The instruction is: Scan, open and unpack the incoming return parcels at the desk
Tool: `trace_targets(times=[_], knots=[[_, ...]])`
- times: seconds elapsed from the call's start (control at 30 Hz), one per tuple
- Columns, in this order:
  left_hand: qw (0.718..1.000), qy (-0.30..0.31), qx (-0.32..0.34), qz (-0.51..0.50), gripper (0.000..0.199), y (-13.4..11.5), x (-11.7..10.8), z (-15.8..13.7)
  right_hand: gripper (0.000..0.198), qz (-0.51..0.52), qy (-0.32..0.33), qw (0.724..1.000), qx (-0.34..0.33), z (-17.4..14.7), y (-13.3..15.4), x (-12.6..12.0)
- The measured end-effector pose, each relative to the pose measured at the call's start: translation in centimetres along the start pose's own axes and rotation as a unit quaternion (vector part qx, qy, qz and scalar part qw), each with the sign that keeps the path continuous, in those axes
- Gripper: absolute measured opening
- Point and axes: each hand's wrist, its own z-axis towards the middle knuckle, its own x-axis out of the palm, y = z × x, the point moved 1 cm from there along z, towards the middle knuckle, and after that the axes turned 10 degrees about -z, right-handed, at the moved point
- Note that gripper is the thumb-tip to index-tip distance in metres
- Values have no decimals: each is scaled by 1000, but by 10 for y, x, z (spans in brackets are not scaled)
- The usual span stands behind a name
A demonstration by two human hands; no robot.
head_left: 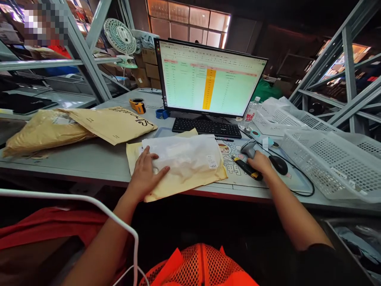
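Note:
My left hand (145,171) lies with its fingers spread on the left end of a clear plastic bag (184,153). A barcode label (212,161) shows at the bag's right end. Under the bag is a yellow padded envelope (169,188), flat at the table's front edge. To the right, my right hand (258,162) is closed around the handle of a grey barcode scanner (248,148), low over the desk mat. Just in front of that hand lies a yellow and black utility knife (247,168). What is inside the bag cannot be made out.
A monitor (208,83) with a spreadsheet stands behind a black keyboard (206,127). Yellow mailers (116,123) lie on the left. White plastic baskets (333,159) fill the right, near a mouse (278,165), cables and a bottle (250,113). A tape dispenser (137,105) sits behind.

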Motion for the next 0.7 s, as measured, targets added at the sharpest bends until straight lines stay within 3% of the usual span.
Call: trace_targets(times=[0.1,0.2,0.27,0.3,0.43,0.6,0.7], knots=[[999,11,-32,-26,78,2,4,-7,42,101,97,989,-46,-11,-10,-33],[996,4,-79,-47,102,3,5,-13,50,249,258,919,-163,-44,-19,-71],[993,-1,-101,-60,111,2,6,-14,59,276,328,874,-230,-69,-18,-91],[993,-3,-103,-64,110,2,5,-14,61,270,342,864,-254,-80,-14,-98],[993,-6,-91,-73,98,1,3,-12,57,218,321,868,-310,-103,3,-110],[989,-19,-117,-84,95,-6,0,-3,53,219,266,880,-327,-100,10,-108],[993,-29,-37,-111,61,-24,-5,-3,55,226,219,890,-329,-96,10,-108]])
